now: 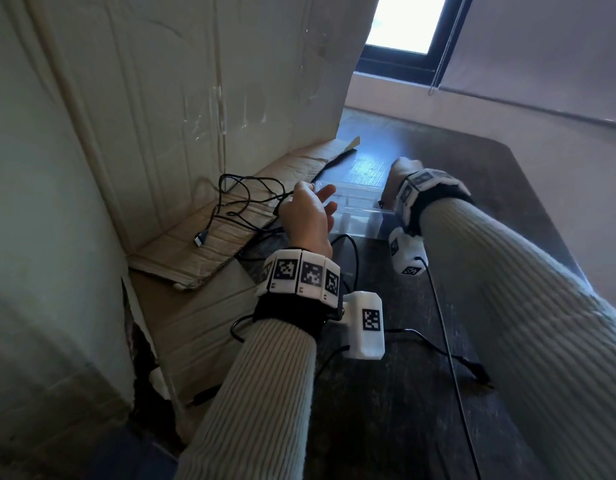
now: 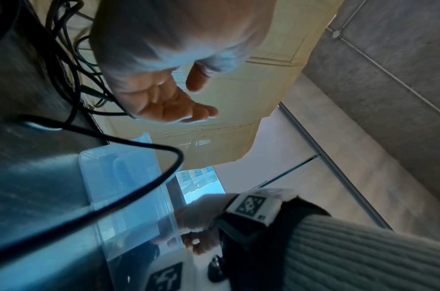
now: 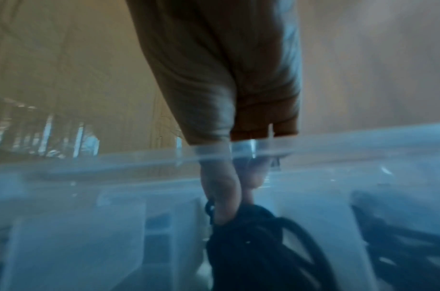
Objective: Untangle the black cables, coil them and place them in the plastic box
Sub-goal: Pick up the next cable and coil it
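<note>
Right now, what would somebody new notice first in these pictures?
First, the right hand reaching into the clear plastic box on the dark table, fingers round a coiled black cable. Then the open left hand beside the box, near a loose black cable tangle lying on flattened cardboard.

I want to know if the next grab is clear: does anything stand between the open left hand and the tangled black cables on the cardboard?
Nothing visible does. The left hand hovers open right beside the tangled cables on the cardboard flap, with only air between. The right hand is apart, at the plastic box.
</note>
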Demonstrator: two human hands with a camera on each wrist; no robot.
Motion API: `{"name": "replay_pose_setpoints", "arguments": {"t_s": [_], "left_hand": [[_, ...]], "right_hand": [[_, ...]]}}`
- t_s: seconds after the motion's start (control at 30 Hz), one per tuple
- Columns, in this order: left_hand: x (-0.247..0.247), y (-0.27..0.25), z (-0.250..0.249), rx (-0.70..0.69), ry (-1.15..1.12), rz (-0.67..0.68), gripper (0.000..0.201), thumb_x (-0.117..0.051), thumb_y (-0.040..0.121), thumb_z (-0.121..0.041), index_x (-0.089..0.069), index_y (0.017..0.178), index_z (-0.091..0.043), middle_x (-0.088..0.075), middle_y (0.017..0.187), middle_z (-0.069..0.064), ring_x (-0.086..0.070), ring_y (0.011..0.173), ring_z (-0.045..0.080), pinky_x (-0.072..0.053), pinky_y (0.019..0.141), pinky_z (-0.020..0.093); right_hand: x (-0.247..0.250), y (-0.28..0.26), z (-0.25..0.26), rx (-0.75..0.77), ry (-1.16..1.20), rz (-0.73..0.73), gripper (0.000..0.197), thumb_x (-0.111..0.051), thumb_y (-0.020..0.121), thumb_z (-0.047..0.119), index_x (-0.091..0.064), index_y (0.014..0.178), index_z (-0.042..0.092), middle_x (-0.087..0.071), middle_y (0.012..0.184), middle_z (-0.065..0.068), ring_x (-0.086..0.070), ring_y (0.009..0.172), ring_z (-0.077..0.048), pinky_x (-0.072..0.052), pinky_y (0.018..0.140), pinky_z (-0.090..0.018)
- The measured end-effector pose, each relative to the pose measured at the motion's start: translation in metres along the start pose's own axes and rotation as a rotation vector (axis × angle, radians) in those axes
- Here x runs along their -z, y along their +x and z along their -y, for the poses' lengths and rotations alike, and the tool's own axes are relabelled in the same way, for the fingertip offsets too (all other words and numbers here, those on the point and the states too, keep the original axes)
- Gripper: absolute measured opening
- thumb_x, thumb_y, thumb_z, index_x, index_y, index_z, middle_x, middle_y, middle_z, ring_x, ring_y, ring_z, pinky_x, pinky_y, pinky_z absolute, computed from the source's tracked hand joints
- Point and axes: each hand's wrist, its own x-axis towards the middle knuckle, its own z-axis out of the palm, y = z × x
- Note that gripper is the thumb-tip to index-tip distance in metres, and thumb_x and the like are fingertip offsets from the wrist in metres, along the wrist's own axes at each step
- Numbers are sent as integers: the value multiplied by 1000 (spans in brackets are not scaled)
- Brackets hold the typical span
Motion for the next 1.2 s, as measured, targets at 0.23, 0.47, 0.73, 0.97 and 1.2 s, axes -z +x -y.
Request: {"name": "replay_pose_setpoints", "arguments": {"t_s": [0.23,0.47,0.73,0.97,1.2], "left_hand": [[3,6,-7,1,-52,-15,13,-43,93,-18,-54,86,-16,-68,65,-6,-51,46,7,-34,42,16],[3,3,-6,13,-57,-15,13,-42,92,-18,-53,85,-17,-68,64,-6,-50,42,6,-33,41,16],[0,-2,-6,-3,-30,1,11,-40,92,-19,-50,87,-18,-68,67,-7,-50,39,5,-32,42,16],[9,-1,-15,-13,-61,-15,15,-40,92,-18,-49,79,-19,-67,68,-7,-49,35,4,-31,38,12],[-1,-1,-5,-40,160,129,18,-40,94,-21,-55,84,-18,-66,70,-6,-48,42,5,-28,35,12]], "right_hand": [[19,-31,-13,249,-131,48,40,-68,84,22,-63,121,9,-63,127,-13,-60,113,-32,-49,96,-40],[18,-139,-54,629,-98,69,27,-64,89,35,-71,113,27,-72,101,7,-65,91,-14,-51,79,-20],[-38,-186,-72,692,-121,178,90,-75,79,37,-27,150,7,-53,137,-11,-59,110,-24,-46,93,-26],[-36,-175,-50,746,356,269,61,-61,84,-8,-41,141,0,-68,112,-9,-65,99,-21,-52,85,-26],[-1,-173,-93,589,542,42,17,-58,95,9,-69,103,-1,-73,81,-7,-59,70,0,-45,69,-13]]}}
